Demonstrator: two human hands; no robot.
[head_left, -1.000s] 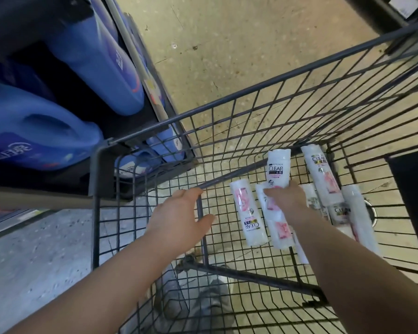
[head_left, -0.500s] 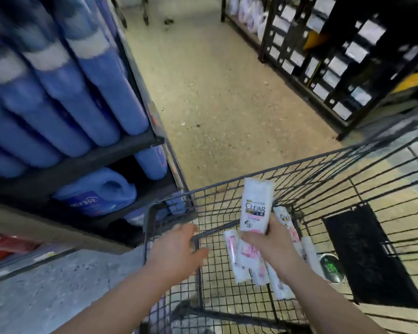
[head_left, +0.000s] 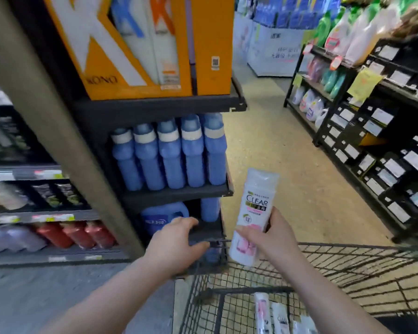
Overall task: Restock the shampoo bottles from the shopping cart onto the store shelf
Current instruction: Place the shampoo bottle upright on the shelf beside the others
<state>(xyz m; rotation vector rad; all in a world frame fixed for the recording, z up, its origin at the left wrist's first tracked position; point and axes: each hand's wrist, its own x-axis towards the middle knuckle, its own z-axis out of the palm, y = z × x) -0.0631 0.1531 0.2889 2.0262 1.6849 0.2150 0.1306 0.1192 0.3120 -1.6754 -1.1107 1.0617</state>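
White shampoo bottle (head_left: pixel 253 213) is hovering lower centre above the shopping cart (head_left: pixel 348 248), right hand (head_left: pixel 269 238) gripping its lower half, left hand (head_left: pixel 176 244) resting loose-fingered on the rim; keeping it upright is looking wisest.

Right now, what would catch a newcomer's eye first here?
A white-and-pink CLEAR shampoo bottle, gripped in the right hand and held over the wire shopping cart. Left of it, a row of blue bottles fills a dark shelf under big orange boxes.
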